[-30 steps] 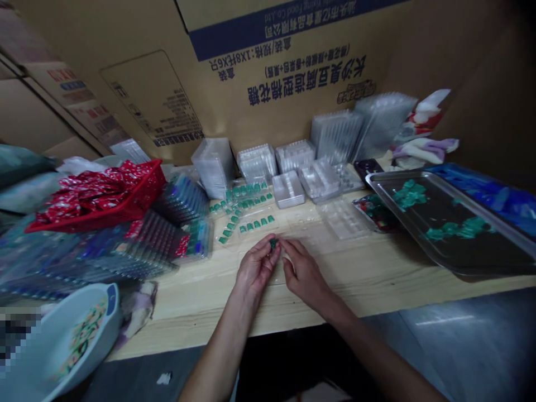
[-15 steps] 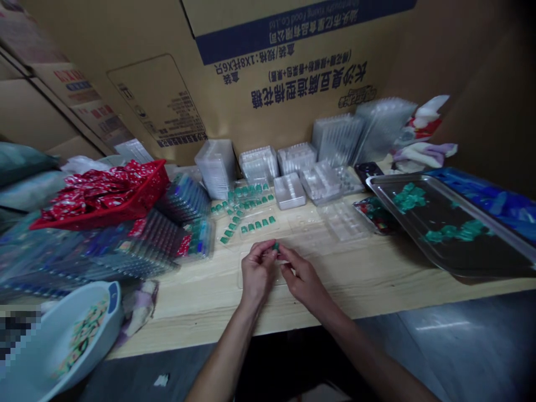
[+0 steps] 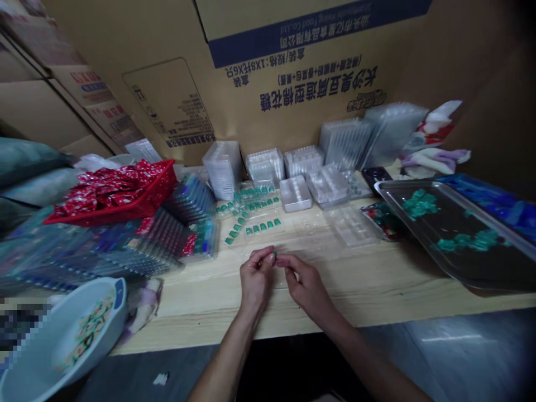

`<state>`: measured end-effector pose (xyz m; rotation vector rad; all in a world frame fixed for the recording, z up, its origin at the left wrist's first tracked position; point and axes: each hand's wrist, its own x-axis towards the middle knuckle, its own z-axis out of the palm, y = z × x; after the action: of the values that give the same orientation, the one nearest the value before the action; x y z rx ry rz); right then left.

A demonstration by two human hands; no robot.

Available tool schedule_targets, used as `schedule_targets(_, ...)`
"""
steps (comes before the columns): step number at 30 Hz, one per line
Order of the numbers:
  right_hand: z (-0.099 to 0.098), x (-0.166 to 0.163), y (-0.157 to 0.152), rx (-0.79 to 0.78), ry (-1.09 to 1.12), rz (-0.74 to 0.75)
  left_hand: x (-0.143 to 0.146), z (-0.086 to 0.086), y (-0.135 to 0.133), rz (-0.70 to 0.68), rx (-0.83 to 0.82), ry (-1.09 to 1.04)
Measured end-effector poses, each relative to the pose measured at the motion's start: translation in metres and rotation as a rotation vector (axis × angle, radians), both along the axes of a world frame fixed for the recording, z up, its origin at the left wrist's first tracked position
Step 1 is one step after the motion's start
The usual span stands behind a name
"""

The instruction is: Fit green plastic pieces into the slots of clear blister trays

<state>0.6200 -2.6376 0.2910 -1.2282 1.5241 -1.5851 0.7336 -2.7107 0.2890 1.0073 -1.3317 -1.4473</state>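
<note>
A small green piece [image 3: 274, 255] sits at the fingertips of my left hand [image 3: 256, 278] and my right hand [image 3: 306, 286], pinched between them above the wooden table [image 3: 352, 293]. Beneath my hands lies a thin clear plastic tray [image 3: 280, 279]. Just beyond, rows of similar green pieces [image 3: 256, 219] lie in clear blister trays. A steel tray [image 3: 410, 234] at the right holds loose clumps of green pieces [image 3: 420, 203].
Stacks of clear blister trays [image 3: 345, 144] stand along a cardboard box [image 3: 318, 72] at the back. At the left are a red basket [image 3: 161, 181] of red-and-white wrappers and piled trays. A pale plastic basin [image 3: 113, 296] sits at the front left corner.
The whole scene has shifted slightly right and down in view. My hands have stayed together around the green piece, with no visible change in hold.
</note>
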Motion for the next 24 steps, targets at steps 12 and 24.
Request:
schedule_targets(12, -0.007, -0.02, 0.002, 0.118, -0.283, -0.022, 0.02, 0.005, -0.022, -0.155, -0.151, -0.105)
schedule_targets(24, -0.016, -0.009, 0.041, 0.088, 0.824, 0.185, 0.0, 0.004, -0.059, -0.498, -0.669, -0.594)
